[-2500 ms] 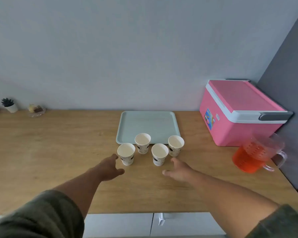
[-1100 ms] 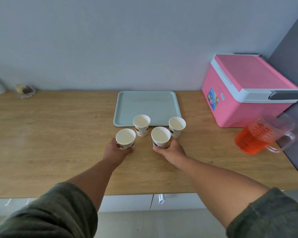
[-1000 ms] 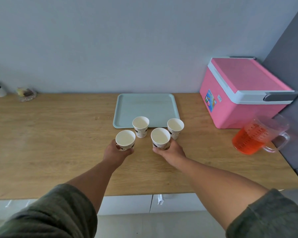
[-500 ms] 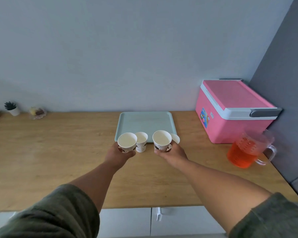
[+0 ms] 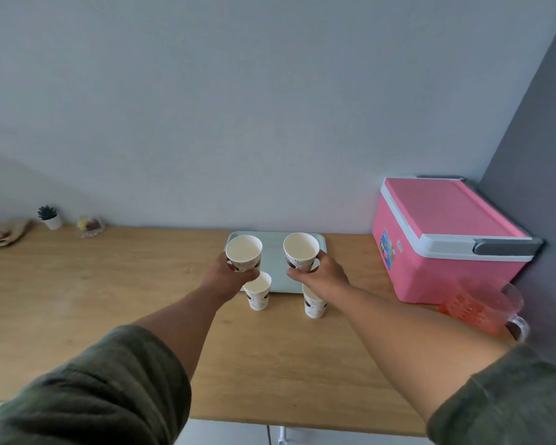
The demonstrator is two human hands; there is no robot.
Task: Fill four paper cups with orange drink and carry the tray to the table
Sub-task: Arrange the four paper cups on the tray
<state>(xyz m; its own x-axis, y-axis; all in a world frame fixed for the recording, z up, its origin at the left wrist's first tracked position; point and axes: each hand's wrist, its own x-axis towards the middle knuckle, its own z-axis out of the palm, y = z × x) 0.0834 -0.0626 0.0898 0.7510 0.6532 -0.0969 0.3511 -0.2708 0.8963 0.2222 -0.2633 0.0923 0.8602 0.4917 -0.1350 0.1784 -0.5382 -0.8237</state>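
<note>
A plain pale grey-blue wall [image 5: 238,107] rises behind the wooden desk [image 5: 77,300], meeting a darker grey wall [image 5: 540,139] at the right. In that corner sits a pink cooler box [image 5: 446,239] with a white rim and grey latch. Far left on the desk stand a small potted plant [image 5: 49,216], a glass dish [image 5: 90,225] and a beige cloth [image 5: 4,234]; white cabinet fronts [image 5: 238,433] show below.

Two standing cups [image 5: 257,295] [image 5: 314,304] block the tray's [image 5: 273,268] near edge; cooler [image 5: 446,236] and pitcher [image 5: 482,308] crowd the right; leftward counter [image 5: 109,284] seems open
</note>
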